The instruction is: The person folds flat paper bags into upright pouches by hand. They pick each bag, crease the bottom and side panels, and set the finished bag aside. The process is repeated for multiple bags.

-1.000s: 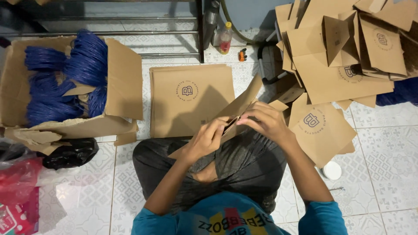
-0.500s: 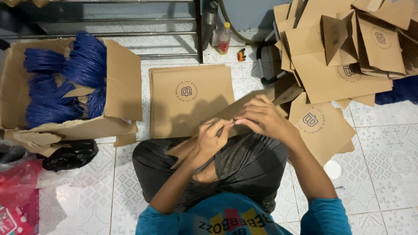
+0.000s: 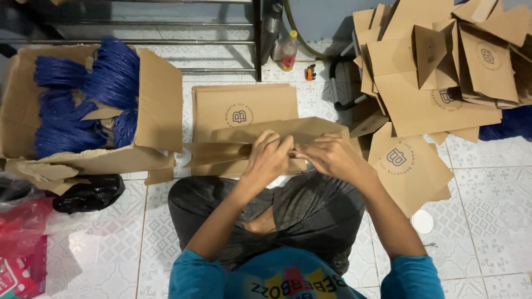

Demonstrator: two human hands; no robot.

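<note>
I sit on a tiled floor and hold a brown paper bag (image 3: 266, 135) flat across my lap, its long side level. My left hand (image 3: 270, 158) grips its lower edge near the middle. My right hand (image 3: 331, 156) pinches the same edge just to the right, fingertips almost touching the left hand. Under the bag, on the floor ahead, lies a stack of flat brown bags (image 3: 244, 108) with a round printed mark.
A cardboard box (image 3: 160, 111) full of blue cord bundles (image 3: 83, 94) stands at the left. A heap of folded brown bags (image 3: 438, 72) is piled at the right. A small bottle (image 3: 288, 51) stands by a metal rail; red plastic bags (image 3: 22, 243) and a black bag lie lower left.
The bag was tilted up to the right a second ago; it now lies level across my lap. Both hands have come together at its lower edge.
</note>
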